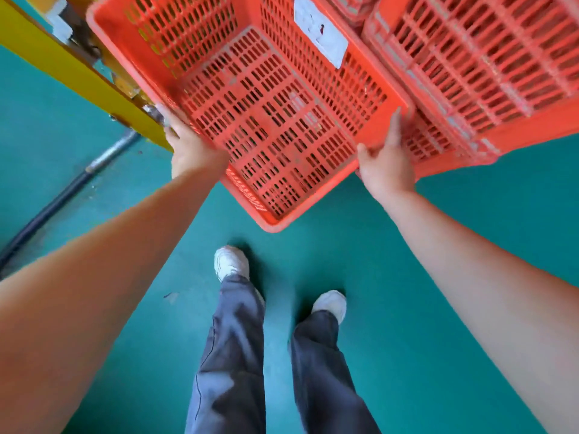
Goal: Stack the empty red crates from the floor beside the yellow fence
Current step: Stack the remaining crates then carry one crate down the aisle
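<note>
The left hand (191, 148) and right hand (387, 162) grasp opposite rims of the red perforated plastic crate (272, 120), seemingly light, stiff, best held there.

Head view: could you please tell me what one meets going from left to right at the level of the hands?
Black hose → yellow fence → left hand → held red crate → right hand → stacked red crates.
</note>
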